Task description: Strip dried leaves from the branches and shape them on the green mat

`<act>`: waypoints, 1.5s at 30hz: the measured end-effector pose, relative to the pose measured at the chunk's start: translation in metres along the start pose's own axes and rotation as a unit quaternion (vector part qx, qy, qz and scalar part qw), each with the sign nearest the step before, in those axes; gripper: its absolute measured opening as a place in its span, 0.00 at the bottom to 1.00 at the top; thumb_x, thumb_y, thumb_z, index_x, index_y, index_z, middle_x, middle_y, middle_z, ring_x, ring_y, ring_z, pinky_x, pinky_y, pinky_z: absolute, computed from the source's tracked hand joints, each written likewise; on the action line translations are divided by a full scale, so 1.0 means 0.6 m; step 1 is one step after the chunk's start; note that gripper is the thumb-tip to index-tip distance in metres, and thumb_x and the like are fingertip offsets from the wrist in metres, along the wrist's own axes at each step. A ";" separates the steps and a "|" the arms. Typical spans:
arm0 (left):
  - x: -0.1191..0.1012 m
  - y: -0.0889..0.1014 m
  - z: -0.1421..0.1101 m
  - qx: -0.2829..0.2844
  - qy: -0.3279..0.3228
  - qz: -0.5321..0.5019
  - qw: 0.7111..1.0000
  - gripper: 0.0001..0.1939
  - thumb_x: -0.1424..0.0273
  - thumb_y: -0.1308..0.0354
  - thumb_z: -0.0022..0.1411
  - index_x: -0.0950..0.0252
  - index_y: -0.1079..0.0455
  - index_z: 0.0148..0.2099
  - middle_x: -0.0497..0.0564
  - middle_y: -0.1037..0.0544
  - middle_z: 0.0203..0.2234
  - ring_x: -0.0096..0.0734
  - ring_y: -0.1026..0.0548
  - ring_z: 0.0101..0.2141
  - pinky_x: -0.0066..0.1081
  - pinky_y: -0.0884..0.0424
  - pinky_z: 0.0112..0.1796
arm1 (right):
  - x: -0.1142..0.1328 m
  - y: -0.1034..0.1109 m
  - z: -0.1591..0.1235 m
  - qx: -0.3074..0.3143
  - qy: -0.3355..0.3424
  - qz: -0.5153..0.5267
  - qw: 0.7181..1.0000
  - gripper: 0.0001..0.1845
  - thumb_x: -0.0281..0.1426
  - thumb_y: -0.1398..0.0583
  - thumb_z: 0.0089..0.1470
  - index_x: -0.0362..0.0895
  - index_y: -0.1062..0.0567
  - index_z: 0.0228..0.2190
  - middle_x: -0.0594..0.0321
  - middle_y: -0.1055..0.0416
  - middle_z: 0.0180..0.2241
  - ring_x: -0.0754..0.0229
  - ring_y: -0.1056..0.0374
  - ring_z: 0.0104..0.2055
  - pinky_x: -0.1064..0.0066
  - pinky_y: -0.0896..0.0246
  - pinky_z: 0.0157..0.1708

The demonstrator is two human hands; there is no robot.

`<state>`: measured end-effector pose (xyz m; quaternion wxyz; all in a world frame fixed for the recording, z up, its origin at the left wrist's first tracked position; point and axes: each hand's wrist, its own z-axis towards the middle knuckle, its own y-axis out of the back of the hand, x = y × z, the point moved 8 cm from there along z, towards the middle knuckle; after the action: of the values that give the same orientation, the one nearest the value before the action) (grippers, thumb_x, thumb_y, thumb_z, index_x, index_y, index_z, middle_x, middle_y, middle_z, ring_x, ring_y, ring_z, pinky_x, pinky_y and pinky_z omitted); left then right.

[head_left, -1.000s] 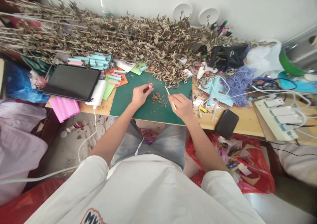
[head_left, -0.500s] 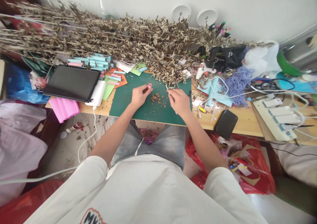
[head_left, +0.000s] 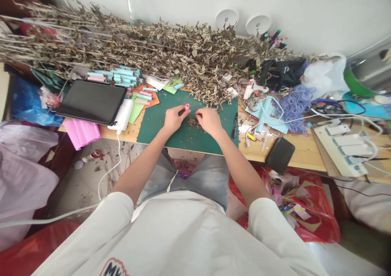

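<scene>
My left hand (head_left: 174,118) is closed around a small pink paper tube (head_left: 187,106), held upright with its open end facing up. Just right of it, my right hand (head_left: 209,120) has its fingertips pinched together over a small heap of crumbled dried leaves (head_left: 193,122); whatever is between them is too small to make out. Both hands are above a green cutting mat (head_left: 159,125). A dark pen (head_left: 235,126) lies along the mat's right edge. Behind the hands, loose dried leaves (head_left: 210,90) spill onto the mat.
Dried plant stalks (head_left: 122,44) line the wall. At left are rolled blue tubes (head_left: 125,77), a black tablet (head_left: 91,101) and a white power bank (head_left: 121,114). To the right lie a glue gun (head_left: 255,88), purple yarn (head_left: 295,105), a black phone (head_left: 280,154) and a power strip (head_left: 340,150).
My right hand has moved left, closer to the tube and over the crumbled leaves. The thin pale stick seen by it earlier no longer shows. My left hand still holds the tube.
</scene>
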<state>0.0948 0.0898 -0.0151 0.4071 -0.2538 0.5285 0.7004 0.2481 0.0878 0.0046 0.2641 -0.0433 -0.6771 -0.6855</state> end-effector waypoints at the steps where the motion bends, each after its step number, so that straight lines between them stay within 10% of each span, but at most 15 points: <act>1: 0.000 0.000 0.000 0.000 0.000 -0.002 1.000 0.14 0.59 0.41 0.63 0.65 0.24 0.33 0.48 0.22 0.25 0.28 0.29 0.26 0.27 0.37 0.31 | -0.003 0.008 -0.002 -0.021 -0.004 0.036 0.999 0.11 0.27 0.43 0.57 0.45 0.19 0.35 0.56 0.21 0.36 0.55 0.27 0.38 0.64 0.35 0.43; 11: 0.001 -0.002 0.000 0.001 0.001 -0.025 1.000 0.15 0.59 0.42 0.63 0.65 0.24 0.35 0.50 0.21 0.26 0.30 0.27 0.27 0.28 0.34 0.32 | -0.054 0.011 -0.022 -0.096 -0.112 0.365 0.919 0.10 0.28 0.40 0.50 0.41 0.21 0.35 0.60 0.22 0.30 0.59 0.25 0.33 0.66 0.29 0.38; 26: -0.001 0.000 -0.001 -0.001 -0.004 -0.011 1.000 0.16 0.58 0.42 0.64 0.66 0.24 0.34 0.49 0.21 0.25 0.29 0.28 0.27 0.27 0.35 0.32 | -0.038 0.026 -0.035 -0.150 -0.053 0.322 0.933 0.06 0.30 0.40 0.52 0.44 0.22 0.31 0.58 0.21 0.40 0.58 0.26 0.37 0.64 0.30 0.41; 36: -0.002 -0.001 -0.001 0.001 -0.005 -0.007 1.000 0.15 0.59 0.43 0.64 0.66 0.25 0.33 0.49 0.21 0.25 0.29 0.28 0.27 0.27 0.35 0.31 | -0.066 -0.006 -0.030 -0.148 -0.103 0.444 0.878 0.04 0.33 0.39 0.48 0.45 0.26 0.28 0.68 0.27 0.22 0.62 0.29 0.24 0.70 0.32 0.27; 45: -0.003 0.001 -0.001 -0.003 -0.010 0.002 1.000 0.15 0.60 0.42 0.64 0.66 0.25 0.33 0.50 0.22 0.25 0.29 0.28 0.27 0.27 0.35 0.32 | -0.024 0.023 -0.043 -0.164 0.034 0.209 0.963 0.07 0.28 0.42 0.53 0.45 0.23 0.30 0.55 0.24 0.43 0.55 0.28 0.42 0.65 0.29 0.36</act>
<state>0.0953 0.0884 -0.0135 0.4103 -0.2471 0.5228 0.7052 0.2740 0.0681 0.0093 0.4138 -0.2030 -0.5219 -0.7178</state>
